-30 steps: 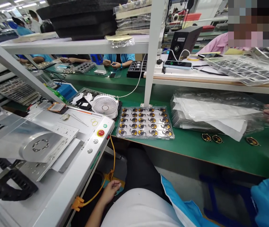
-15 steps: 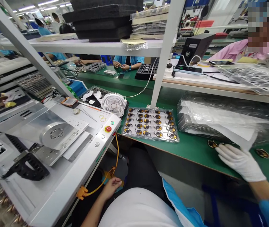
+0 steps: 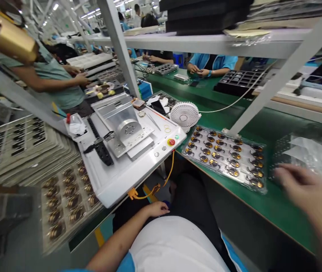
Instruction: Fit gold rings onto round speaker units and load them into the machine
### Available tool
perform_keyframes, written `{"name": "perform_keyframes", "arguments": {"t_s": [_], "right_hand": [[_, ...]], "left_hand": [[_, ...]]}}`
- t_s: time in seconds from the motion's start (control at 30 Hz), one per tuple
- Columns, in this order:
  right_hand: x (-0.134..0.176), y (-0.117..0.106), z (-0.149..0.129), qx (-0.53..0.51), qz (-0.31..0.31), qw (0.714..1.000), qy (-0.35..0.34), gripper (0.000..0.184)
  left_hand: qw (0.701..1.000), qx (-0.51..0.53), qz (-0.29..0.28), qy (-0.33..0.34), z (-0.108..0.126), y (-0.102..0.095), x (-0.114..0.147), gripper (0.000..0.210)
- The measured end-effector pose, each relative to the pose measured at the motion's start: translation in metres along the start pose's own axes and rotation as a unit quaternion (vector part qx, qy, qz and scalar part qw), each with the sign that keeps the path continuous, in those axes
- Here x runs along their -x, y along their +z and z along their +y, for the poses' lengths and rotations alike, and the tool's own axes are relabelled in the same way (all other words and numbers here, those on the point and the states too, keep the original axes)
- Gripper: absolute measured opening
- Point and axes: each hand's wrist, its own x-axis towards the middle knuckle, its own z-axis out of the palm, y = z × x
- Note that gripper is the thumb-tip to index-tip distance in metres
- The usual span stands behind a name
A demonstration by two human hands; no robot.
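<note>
My bare left hand (image 3: 158, 209) lies at my lap, fingers loosely bent and nothing in them. On the right, my bare right hand (image 3: 305, 187) hangs over the green bench, smeared by motion. Whether its fingers hold anything cannot be made out. Beside it is a stack of clear plastic trays (image 3: 280, 151) topped by white sheets (image 3: 311, 151). To its left, a clear tray (image 3: 223, 175) carries rows of round dark parts with gold patches and thin curled tails, such as one part (image 3: 234, 163).
A white machine (image 3: 115, 189) with a red button (image 3: 171, 142) stands left, an orange cable (image 3: 173, 166) hanging from its edge. A white fan (image 3: 184, 115) and slanted shelf post (image 3: 280, 71) rise behind the tray. Lower left are trays of round parts (image 3: 73, 198). Co-workers' hands (image 3: 202, 71) are beyond.
My view has turned left, so the bench has shifted right. My bare right hand has come into clear view. A white-gloved hand by loose round parts has left the picture.
</note>
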Motion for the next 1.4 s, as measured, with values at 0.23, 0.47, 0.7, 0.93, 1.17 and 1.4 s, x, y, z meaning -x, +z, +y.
{"name": "perform_keyframes", "arguments": {"t_s": [0.23,0.47,0.7,0.93,1.17,1.4], "right_hand": [[0.129,0.211,-0.137,-0.001,-0.415,0.892,-0.181,0.022],[0.13,0.25,-0.148,0.069,-0.506,0.836,-0.203,0.027],[0.123,0.261,-0.162,0.115,-0.506,0.835,-0.186,0.027],[0.108,0.235,-0.182,0.062,-0.478,0.86,-0.17,0.028],[-0.024,0.089,-0.17,0.017,-0.225,0.963,-0.149,0.021],[-0.213,-0.093,-0.119,0.142,0.137,0.979,0.043,0.069]], "left_hand": [[0.997,-0.057,-0.055,0.018,0.001,-0.003,0.016,0.059],[0.996,-0.078,-0.025,0.022,-0.007,-0.009,0.024,0.07],[0.997,-0.067,-0.001,0.026,-0.015,-0.013,0.022,0.063],[0.996,-0.069,0.011,0.058,-0.022,-0.019,0.008,0.063],[0.998,-0.018,0.011,0.055,-0.038,-0.018,-0.005,0.063],[0.999,-0.003,0.026,0.023,-0.036,-0.019,-0.015,0.073]]}}
